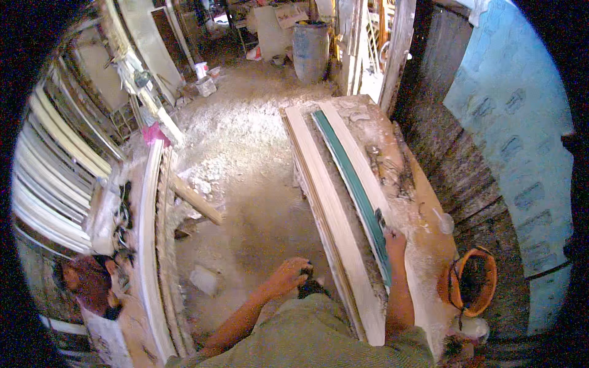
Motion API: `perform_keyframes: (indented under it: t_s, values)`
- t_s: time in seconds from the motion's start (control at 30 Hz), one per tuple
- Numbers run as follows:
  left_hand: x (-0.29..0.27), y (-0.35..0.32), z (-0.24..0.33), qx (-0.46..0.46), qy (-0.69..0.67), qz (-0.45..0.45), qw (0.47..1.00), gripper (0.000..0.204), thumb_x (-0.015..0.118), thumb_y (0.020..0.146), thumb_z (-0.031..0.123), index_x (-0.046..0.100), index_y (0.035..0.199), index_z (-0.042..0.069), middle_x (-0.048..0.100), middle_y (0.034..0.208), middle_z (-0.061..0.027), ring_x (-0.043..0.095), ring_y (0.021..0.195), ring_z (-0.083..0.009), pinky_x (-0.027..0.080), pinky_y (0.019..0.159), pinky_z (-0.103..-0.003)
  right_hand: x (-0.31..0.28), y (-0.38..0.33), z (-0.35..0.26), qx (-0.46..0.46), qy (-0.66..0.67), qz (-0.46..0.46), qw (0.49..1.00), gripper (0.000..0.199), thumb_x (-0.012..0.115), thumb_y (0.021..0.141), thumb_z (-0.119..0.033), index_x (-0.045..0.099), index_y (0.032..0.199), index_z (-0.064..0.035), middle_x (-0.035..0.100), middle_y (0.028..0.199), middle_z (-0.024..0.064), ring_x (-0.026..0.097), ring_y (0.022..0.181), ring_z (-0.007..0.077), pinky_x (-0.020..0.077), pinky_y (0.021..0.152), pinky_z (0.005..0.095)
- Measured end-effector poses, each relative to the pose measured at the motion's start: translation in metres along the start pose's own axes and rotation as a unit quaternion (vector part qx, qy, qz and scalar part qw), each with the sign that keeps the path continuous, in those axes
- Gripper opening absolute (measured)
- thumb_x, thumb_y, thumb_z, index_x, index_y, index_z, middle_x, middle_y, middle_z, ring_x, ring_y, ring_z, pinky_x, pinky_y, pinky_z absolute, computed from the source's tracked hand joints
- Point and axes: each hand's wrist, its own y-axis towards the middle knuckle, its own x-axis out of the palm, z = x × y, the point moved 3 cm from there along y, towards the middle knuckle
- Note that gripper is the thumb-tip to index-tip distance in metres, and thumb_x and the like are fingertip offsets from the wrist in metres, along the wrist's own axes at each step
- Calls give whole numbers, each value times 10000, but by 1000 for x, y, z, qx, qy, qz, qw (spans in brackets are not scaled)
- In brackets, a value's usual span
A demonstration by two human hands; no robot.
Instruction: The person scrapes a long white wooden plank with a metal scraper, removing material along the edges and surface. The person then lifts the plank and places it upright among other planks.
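Observation:
My right hand (396, 240) is closed round a small dark paintbrush (380, 218). Its tip rests at the green-painted wooden strip (350, 165), which lies lengthwise on the workbench (417, 211). Bare pale boards lie on either side of that strip, a wider left board (325, 196) and a narrower right board (354, 153). To the left of the bench, low in front of my body, my left hand (293, 276) has curled fingers. Dark patches show at its fingertips, and whatever it may hold cannot be made out.
An orange container (491, 282) with a dark inside stands at the bench's right side. Long pale mouldings (150, 245) lie on a support at left, with more stacked strips (49, 184) behind. A blue barrel (310, 54) stands far back. A wooden bar (197, 201) juts over the dusty floor.

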Motion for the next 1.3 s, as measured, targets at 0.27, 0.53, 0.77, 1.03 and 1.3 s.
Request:
perform_keyframes:
  t_s: [0.27,0.53,0.77,1.03,1.3]
  values:
    - [-113,139,-91,-15,-29,14,999,357,628,899,247,582,1231,123,547,1311,-104,463,1250,-311,335,1065,-457,139,194,-76,-7,-46,26,999,331,650,832,-245,688,1054,-2,703,963,183,683,889,290,511,815,346]
    - [-189,271,-206,33,-7,-64,997,377,635,890,232,580,1246,120,556,1281,-114,462,1234,-321,330,1067,-447,268,337,-122,23,-113,36,993,370,642,842,-325,692,1070,-37,701,945,178,673,882,319,511,802,380]
    - [-282,425,-318,60,-55,-109,991,418,624,898,287,557,1279,129,507,1341,-142,421,1278,-309,293,1107,-435,366,456,-175,69,-184,65,978,475,603,841,-465,695,987,-23,664,913,254,640,898,423,503,773,474]
    - [-351,565,-415,-134,-146,84,977,537,708,821,380,552,1227,66,500,1280,-189,446,1239,-320,361,1045,-428,420,511,-248,-10,-123,-5,992,445,608,871,-392,653,1149,-47,682,1007,207,649,944,373,502,847,419]
    - [-348,620,-447,-131,-186,-17,973,469,708,804,353,617,1091,-6,663,877,-165,652,807,-283,509,769,-401,424,440,-288,130,-223,-167,952,427,607,889,-361,628,1163,-33,649,1088,223,612,1047,364,467,909,446]
